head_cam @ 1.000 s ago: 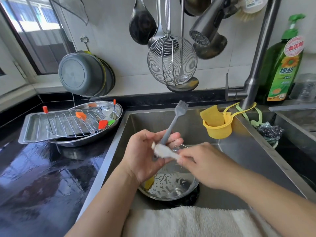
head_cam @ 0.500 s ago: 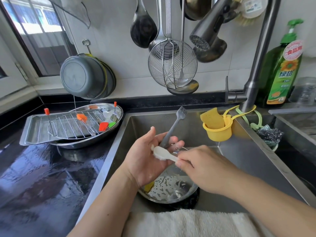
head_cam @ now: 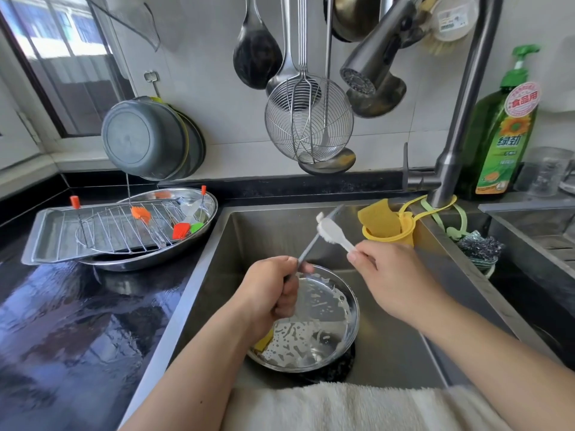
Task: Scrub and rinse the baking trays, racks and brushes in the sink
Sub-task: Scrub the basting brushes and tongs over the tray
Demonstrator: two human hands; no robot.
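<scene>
Left hand (head_cam: 273, 290) clenched around handle of grey basting brush (head_cam: 311, 245), over round steel pan (head_cam: 314, 325) in sink (head_cam: 273, 225). Right hand (head_cam: 395, 275), at 3 o'clock of left, pinching white scrub brush (head_cam: 333, 233), bristles against grey brush head. On counter at 10 o'clock: baking tray (head_cam: 46, 241) under wire rack (head_cam: 124, 227), orange brush (head_cam: 141, 214) on top.

A bright window (head_cam: 56, 66) is set far left; white wall tiles (head_cam: 217, 88) rise behind a wet black counter (head_cam: 62, 321)
</scene>
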